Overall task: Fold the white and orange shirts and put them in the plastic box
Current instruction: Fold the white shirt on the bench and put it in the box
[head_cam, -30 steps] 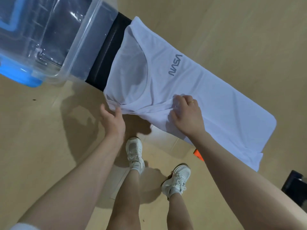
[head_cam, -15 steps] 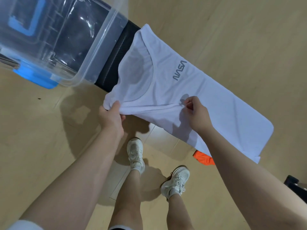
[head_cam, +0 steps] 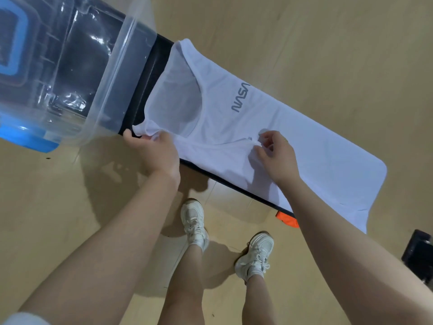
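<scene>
A: Status? White shirt (head_cam: 269, 127) lies flat under both hands; left hand (head_cam: 154, 153) grips its shoulder, right hand (head_cam: 274, 156) pinches a fold.

B: Folding only begun. Orange shirt (head_cam: 287, 219) beneath right forearm, untouched (mostly hidden). Plastic box (head_cam: 112, 73) beyond left hand holds neither shirt.

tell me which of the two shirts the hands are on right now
The white shirt with the NASA print: both hands pinch it. The orange shirt only peeks out below the bench edge, untouched.

Left hand (head_cam: 154, 151) grips white shirt (head_cam: 293, 141) shoulder; right hand (head_cam: 275, 156) pinches fabric fold; plastic box (head_cam: 112, 73) beside collar.
</scene>
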Available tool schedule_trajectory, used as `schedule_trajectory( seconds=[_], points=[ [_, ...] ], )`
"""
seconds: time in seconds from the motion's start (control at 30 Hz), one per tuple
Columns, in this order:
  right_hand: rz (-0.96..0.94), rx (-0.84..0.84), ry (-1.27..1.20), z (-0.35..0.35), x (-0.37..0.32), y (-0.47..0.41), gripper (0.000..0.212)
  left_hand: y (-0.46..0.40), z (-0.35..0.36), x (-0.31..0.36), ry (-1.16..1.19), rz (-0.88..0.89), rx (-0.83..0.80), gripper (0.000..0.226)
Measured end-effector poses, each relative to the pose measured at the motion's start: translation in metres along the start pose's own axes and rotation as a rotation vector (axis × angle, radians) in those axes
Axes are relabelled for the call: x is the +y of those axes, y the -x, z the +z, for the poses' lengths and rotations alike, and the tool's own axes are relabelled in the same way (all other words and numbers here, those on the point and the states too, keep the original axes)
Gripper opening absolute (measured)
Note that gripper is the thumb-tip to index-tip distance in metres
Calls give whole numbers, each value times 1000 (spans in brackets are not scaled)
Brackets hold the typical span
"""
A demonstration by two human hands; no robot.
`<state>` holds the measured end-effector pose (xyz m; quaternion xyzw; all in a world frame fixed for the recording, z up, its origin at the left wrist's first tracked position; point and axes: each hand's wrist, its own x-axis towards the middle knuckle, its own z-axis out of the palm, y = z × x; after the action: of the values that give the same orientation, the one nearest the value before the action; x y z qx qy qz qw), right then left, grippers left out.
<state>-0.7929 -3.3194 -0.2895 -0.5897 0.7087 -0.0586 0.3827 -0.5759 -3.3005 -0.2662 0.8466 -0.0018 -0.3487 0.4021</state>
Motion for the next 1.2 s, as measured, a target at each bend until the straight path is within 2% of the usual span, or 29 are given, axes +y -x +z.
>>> schedule_trajectory(
  seconds=[0.1, 0.2, 0.27, 0.37, 0.43, 0.5, 0.57, 0.63, 0.7, 0.77, 0.87, 0.93, 1.03, 1.13, 1.2],
  points=[
    [19, 35, 160, 1, 10, 6, 20, 7, 3, -17, -228, 172, -172, 56],
    [13, 67, 111, 3, 6, 1, 20, 3, 9, -36, -565, 366, -305, 66],
    [14, 117, 153, 7, 6, -5, 21, -1, 12, -45, -688, 436, -331, 71],
    [-22, 192, 165, 10, 18, 10, 28, 12, 14, -48, -750, 471, -278, 74],
    [-66, 205, 110, 4, 35, 37, 36, 35, 16, -51, -822, 652, -280, 64],
    [-69, 212, 86, -8, 62, 65, 36, 64, 23, -63, -861, 877, -450, 51],
    [-28, 232, 68, -24, 94, 88, 34, 95, 36, -81, -892, 1018, -688, 43],
    [77, 272, 58, -43, 127, 103, 31, 125, 52, -101, -938, 1132, -856, 37],
    [217, 321, 57, -62, 161, 113, 27, 152, 69, -119, -954, 1177, -934, 35],
    [335, 355, 52, -80, 193, 117, 26, 175, 83, -136, -956, 1175, -942, 38],
    [441, 299, -88, -95, 223, 114, 30, 198, 99, -159, -1012, 1103, -892, 50],
    [437, 277, -117, -98, 232, 108, 30, 203, 105, -169, -1067, 1083, -804, 62],
    [387, 242, -38, -99, 236, 100, 17, 198, 109, -179, -1125, 1050, -645, 80],
    [280, 227, 49, -104, 242, 97, 12, 191, 104, -181, -1099, 1024, -562, 86],
    [252, 276, -70, -114, 247, 96, 11, 187, 101, -178, -1089, 968, -546, 97]
  ],
)
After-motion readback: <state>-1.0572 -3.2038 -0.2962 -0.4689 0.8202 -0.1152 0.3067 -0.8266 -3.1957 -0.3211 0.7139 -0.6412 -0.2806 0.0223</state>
